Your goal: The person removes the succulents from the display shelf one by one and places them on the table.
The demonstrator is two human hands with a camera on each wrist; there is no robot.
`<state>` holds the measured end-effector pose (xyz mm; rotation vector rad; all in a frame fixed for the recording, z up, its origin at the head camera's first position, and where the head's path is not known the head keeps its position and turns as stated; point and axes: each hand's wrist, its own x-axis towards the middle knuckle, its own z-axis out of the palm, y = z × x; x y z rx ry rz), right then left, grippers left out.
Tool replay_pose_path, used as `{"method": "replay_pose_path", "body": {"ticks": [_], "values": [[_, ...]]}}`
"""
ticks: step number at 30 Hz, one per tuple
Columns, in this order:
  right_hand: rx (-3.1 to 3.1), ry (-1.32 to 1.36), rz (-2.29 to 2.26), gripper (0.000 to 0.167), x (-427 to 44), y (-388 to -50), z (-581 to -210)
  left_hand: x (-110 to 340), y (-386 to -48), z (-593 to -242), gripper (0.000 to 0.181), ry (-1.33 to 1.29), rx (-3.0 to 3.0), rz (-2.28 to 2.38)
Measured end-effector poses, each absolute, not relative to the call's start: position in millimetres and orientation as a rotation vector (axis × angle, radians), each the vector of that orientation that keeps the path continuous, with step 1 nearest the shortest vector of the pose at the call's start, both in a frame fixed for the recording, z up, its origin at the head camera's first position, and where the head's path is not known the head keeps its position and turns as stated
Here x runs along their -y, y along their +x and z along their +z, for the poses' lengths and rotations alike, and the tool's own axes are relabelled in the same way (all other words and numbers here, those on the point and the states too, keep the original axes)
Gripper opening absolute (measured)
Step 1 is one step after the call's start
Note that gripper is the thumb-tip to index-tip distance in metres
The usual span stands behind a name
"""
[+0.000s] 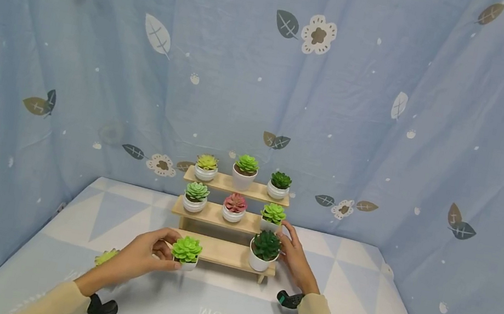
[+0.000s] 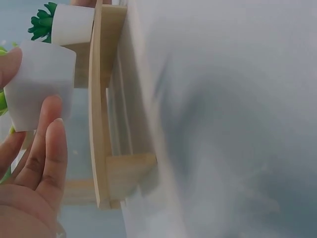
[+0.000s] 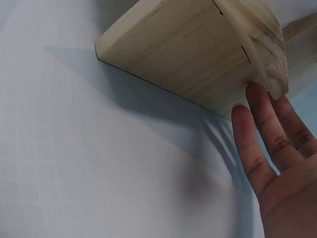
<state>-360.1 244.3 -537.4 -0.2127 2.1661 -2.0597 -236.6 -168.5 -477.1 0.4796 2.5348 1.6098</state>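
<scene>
My left hand [image 1: 142, 255] pinches a small potted succulent [image 1: 187, 249], bright green in a white pot, in front of the lowest step's left part. In the left wrist view, thumb and fingers grip its white pot [image 2: 42, 82], beside the wooden stand [image 2: 96, 124]. At the stand's right end is my right hand [image 1: 296, 262], its fingers extended and close to the wooden edge [image 3: 277, 74]; whether they touch the wood I cannot tell. Near those fingers stand a dark green succulent [image 1: 266, 247] on the lowest step and a light green one [image 1: 273, 214] on the middle step.
A green-and-red pair, a pale green succulent [image 1: 196, 195] and a red one [image 1: 234, 205], shares the middle step. Three more, including a tall-potted one [image 1: 245, 170], line the top. Another yellow-green succulent [image 1: 106, 256] is partly hidden behind my left forearm. Blue curtains [image 1: 247, 67] surround the table.
</scene>
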Motion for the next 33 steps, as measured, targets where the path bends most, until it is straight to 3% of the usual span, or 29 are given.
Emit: {"method": "replay_pose_path", "body": {"ticks": [16,33], "values": [[-2.175,-0.217,-2.044,0.058,-243.9,-357.2,-537.2,194.6,-226.7,-474.4,0.061,0.569,-2.61,1.489],[-2.143,-0.183,-2.072,0.057,-241.3,-357.4,-536.6,219.6,-229.3,-473.7,0.062,0.701,-2.641,1.356]]}}
